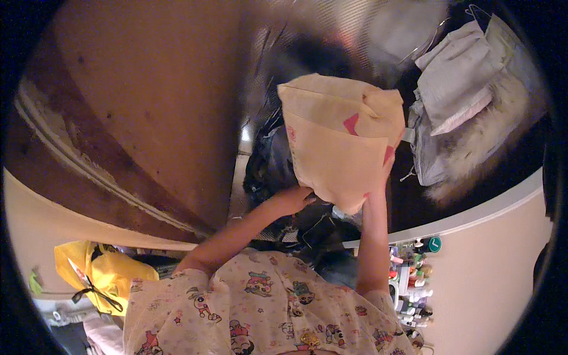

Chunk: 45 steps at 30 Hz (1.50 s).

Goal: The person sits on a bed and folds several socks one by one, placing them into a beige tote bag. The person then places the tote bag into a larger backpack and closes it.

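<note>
A cream-coloured soft bag or fabric bin (339, 164) with red heart shapes is held up before me, tilted, its folded top edge facing away. My right hand (387, 166) grips its right side, with most of the fingers hidden behind it. At its lower left edge is my left hand (295, 200), fingers curled; whether they pinch the bag cannot be made out. Below and behind the bag lies a dark bundle (270, 166), perhaps clothing or a bag, with loose thin cords.
A brown wooden panel (173, 102) rises on the left. Grey garments (461, 80) and a furry beige piece (479, 137) hang at right, near a wire hanger (477, 13). Behind me are a yellow bag (111, 279) and several small bottles (415, 284).
</note>
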Each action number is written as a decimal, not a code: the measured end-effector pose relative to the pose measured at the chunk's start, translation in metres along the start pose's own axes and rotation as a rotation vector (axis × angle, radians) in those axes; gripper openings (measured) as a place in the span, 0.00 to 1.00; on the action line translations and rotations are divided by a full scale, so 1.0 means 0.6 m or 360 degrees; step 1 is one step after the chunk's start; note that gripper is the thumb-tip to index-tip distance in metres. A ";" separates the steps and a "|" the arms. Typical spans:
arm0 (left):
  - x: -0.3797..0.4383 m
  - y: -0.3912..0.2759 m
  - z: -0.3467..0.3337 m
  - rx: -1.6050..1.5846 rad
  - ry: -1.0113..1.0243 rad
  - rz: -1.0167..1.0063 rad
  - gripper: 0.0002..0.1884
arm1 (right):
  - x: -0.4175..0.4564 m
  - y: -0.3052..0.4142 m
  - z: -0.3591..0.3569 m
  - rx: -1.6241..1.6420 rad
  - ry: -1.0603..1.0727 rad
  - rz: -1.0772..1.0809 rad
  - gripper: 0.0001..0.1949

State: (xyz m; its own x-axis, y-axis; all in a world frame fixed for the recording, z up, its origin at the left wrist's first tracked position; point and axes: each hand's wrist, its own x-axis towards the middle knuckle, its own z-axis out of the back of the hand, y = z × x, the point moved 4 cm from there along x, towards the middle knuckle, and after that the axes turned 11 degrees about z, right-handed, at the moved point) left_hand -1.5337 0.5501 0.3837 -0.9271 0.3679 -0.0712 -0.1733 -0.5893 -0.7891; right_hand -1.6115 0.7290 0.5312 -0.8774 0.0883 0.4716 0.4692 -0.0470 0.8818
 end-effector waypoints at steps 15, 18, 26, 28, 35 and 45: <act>-0.199 -0.161 0.191 0.0639 -0.0569 -0.0076 0.07 | 0.085 -0.040 -0.187 0.0053 0.0640 0.0053 0.24; -0.238 -0.102 0.187 0.0659 -0.0772 -0.0157 0.06 | 0.073 -0.015 -0.161 0.0078 0.0644 0.0057 0.24; -0.262 -0.176 0.234 0.0721 -0.1126 -0.0782 0.11 | 0.034 0.065 -0.055 0.0022 0.0647 0.0104 0.23; -0.287 -0.187 0.250 0.0635 -0.1156 -0.0858 0.12 | 0.046 0.084 -0.042 0.0014 0.0685 0.0110 0.23; -0.303 -0.148 0.307 0.0421 -0.1179 -0.0471 0.10 | 0.044 0.092 -0.049 -0.0057 0.0861 0.0090 0.23; -0.158 -0.063 0.180 0.0694 -0.0477 0.0152 0.38 | 0.012 0.049 -0.056 0.0038 0.0612 0.0109 0.23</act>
State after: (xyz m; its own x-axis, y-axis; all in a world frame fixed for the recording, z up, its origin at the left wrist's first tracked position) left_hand -1.4755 0.4595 0.4861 -0.9887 0.1141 0.0971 -0.1461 -0.8776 -0.4567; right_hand -1.6077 0.6946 0.5604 -0.8154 -0.2937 0.4988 0.5260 -0.0162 0.8503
